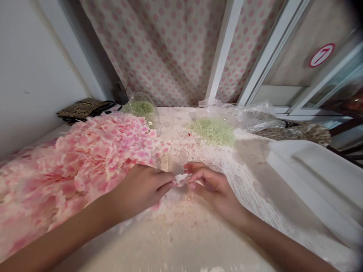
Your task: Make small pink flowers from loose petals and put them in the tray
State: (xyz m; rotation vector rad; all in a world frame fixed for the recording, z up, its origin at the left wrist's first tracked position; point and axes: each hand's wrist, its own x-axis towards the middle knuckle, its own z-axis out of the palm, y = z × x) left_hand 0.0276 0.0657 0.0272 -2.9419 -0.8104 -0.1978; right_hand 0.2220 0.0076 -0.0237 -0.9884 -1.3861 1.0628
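Observation:
Between my two hands, above the table, is a small pale pink and white artificial petal (180, 179). My left hand (149, 185) pinches its left end between thumb and fingers. My right hand (211, 185) is at its right end, fingers curled and thumb close to the forefinger; the fingertips seem to touch the petal edge. A large heap of pink artificial petals (104, 151) spreads to the left, right beside my left forearm. Ahead of my hands lies a loose pile of light green shredded strands (214, 130). A clear container (143, 109) farther back holds more green strands.
A white plastic tray (314, 177) stands on the right of the table. Crumpled clear plastic bags (249, 115) lie at the back right. A patterned pouch (86, 108) rests at the back left. Behind the table hangs a dotted curtain (170, 49).

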